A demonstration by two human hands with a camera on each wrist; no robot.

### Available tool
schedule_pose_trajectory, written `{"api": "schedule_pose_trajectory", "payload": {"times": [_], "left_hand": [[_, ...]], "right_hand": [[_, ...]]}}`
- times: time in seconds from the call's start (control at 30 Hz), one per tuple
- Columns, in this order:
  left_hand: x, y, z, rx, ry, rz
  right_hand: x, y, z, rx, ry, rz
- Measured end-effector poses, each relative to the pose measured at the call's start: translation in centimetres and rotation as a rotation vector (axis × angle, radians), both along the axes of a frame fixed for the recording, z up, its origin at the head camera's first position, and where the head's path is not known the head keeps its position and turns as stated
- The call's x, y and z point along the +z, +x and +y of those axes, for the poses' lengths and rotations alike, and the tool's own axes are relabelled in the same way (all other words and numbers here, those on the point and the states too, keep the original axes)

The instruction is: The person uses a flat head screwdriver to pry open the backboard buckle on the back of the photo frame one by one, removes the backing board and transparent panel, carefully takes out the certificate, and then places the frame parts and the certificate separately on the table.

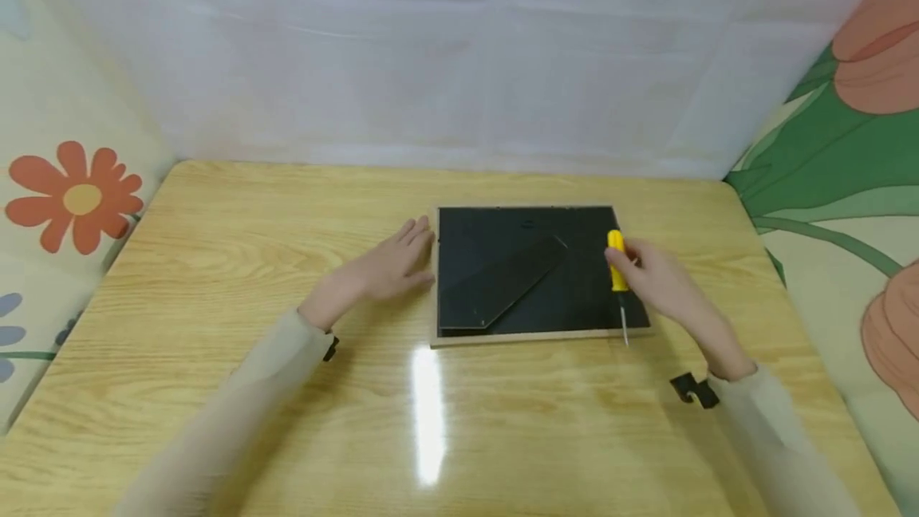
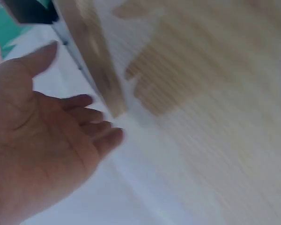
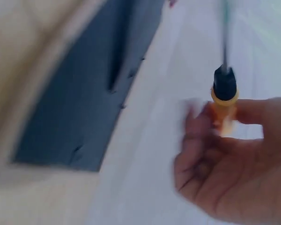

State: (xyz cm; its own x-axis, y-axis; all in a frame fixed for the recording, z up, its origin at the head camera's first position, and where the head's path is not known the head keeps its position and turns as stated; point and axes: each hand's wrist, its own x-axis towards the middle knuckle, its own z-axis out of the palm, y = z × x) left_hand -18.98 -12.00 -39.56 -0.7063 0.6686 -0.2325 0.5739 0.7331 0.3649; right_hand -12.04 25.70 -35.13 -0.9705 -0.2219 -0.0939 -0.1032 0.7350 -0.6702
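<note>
A picture frame point(image 1: 574, 294) lies face down on the table, its black back and slanting stand leg point(image 1: 502, 282) uppermost and a light wooden rim round it. Over the frame's right side, my right hand point(image 1: 656, 278) holds a screwdriver point(image 1: 617, 274) by its yellow handle, the metal shaft pointing toward me. In the right wrist view, thumb and fingers pinch that handle point(image 3: 223, 115), with the fingers blurred. At the frame's left edge is my left hand point(image 1: 391, 266), fingers extended beside the rim point(image 2: 100, 75). Whether they touch it I cannot tell.
The wooden table point(image 1: 287, 206) backs onto a white cloth point(image 1: 459, 62). Flower-patterned cloth point(image 1: 75, 198) hangs at the left, and another flowered stretch point(image 1: 854, 142) at the right. Small black pieces point(image 1: 694, 391) sit at both wrists.
</note>
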Motion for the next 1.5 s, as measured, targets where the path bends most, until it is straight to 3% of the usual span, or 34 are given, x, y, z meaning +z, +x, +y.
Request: {"api": "schedule_pose_trajectory", "payload": {"times": [0.17,0.27,0.37,0.53,0.63,0.87,1.13,1.33,1.5], "left_hand": [[-0.8,-1.8,-0.3,-0.062,0.032,0.011],[-1.1,-2.1,-0.5,-0.077,0.024,-0.013],[-1.3,-2.1,-0.5,-0.073,0.022,-0.019],[-0.8,-2.1,-0.3,-0.045,-0.006,-0.050],[-0.6,-2.0,-0.2,-0.036,-0.016,-0.065],[-0.7,-2.1,-0.1,-0.016,-0.031,-0.077],[-0.8,-2.1,0.0,-0.018,-0.091,-0.033],[-0.8,-2.1,0.2,-0.014,-0.152,-0.019],[-0.8,-2.0,0.2,-0.008,-0.174,-0.012]], "right_hand": [[0.0,-4.3,-3.6,-0.004,-0.379,0.028],[-1.0,-6.1,-6.3,-0.020,-0.627,0.010],[-2.3,-7.3,-8.5,-0.041,-0.754,-0.059],[-3.9,-9.0,-10.9,-0.118,-0.772,-0.231],[-4.3,-9.7,-11.6,-0.165,-0.789,-0.284],[-4.6,-9.9,-12.0,-0.210,-0.843,-0.333],[-5.3,-9.8,-12.0,-0.396,-0.990,-0.542],[-5.1,-9.4,-12.4,-0.349,-0.938,-0.485],[-4.4,-8.9,-13.4,-0.295,-0.768,-0.331]]}}
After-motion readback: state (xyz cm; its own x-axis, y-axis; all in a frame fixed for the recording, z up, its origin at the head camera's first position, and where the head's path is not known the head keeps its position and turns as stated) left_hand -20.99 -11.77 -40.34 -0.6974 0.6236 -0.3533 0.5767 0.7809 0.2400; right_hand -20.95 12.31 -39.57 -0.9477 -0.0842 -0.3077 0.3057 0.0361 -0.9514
